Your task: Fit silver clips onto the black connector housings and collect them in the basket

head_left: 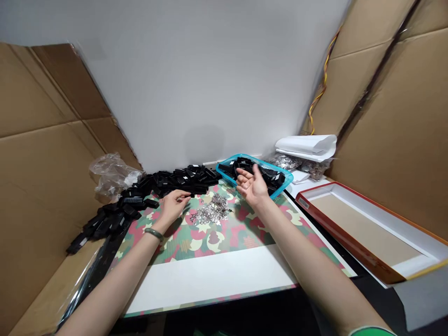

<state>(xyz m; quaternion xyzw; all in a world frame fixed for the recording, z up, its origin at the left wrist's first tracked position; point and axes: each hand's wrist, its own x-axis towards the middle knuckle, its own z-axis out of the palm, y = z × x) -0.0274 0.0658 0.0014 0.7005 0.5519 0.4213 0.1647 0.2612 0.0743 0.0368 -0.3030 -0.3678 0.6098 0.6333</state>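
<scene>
My left hand (174, 205), with a dark bangle at the wrist, is closed in a pinch at the front edge of a long heap of black plastic pieces (168, 181). Whatever lies between its fingertips is too small to make out. Palm up and fingers spread, my right hand (252, 186) is over the near side of a blue basket (284, 183) that holds more black pieces (275, 175); nothing shows in it. Between the two hands a pile of small shiny metal parts (214, 210) lies on the camouflage-patterned board (210, 242).
An open red-edged box (367, 228) lies at the right. Behind it are a white paper roll (306, 145) and bags of shiny parts (285, 161). Crumpled clear plastic (114, 175) is at the left. Cardboard walls (45, 154) stand on both sides.
</scene>
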